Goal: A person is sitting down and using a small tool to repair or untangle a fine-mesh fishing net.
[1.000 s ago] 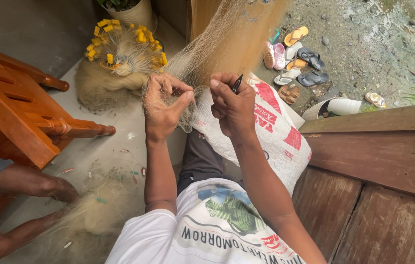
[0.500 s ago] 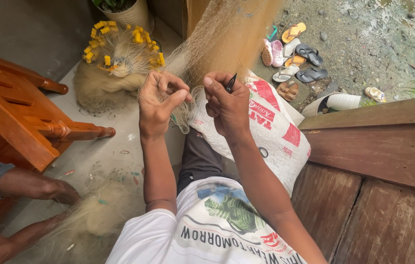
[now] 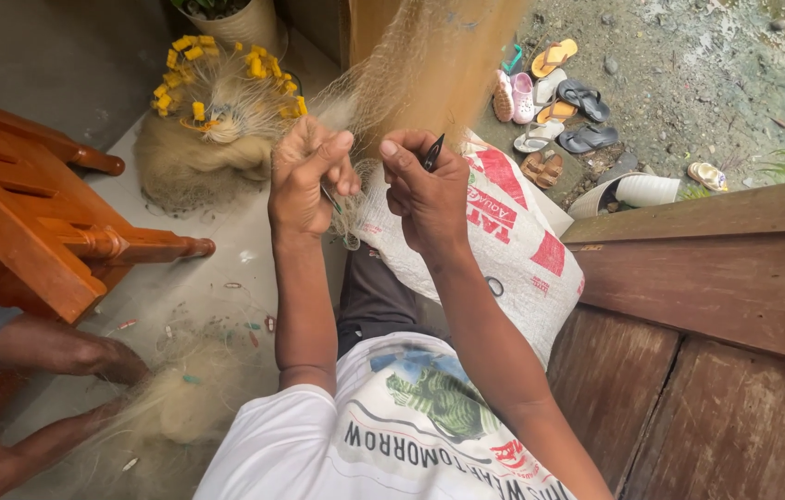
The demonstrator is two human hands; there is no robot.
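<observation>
Head view: both hands sit slightly higher and closer together than a second ago. Left hand [image 3: 305, 181] pinches the net [image 3: 429, 74] strands; right hand [image 3: 425, 190] is clamped on a dark needle [image 3: 433, 154]. Mending continues; net hangs taut above the sack [image 3: 513, 250].

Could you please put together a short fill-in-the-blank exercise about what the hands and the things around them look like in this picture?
1. The right hand pinches a slim ____ tool.
2. The heaped net on the floor carries small ____ floats.
3. The left hand grips the fine ____ hanging before it.
4. The white and red sack lies across the person's ____.

Missing words: black; yellow; net; lap
</observation>
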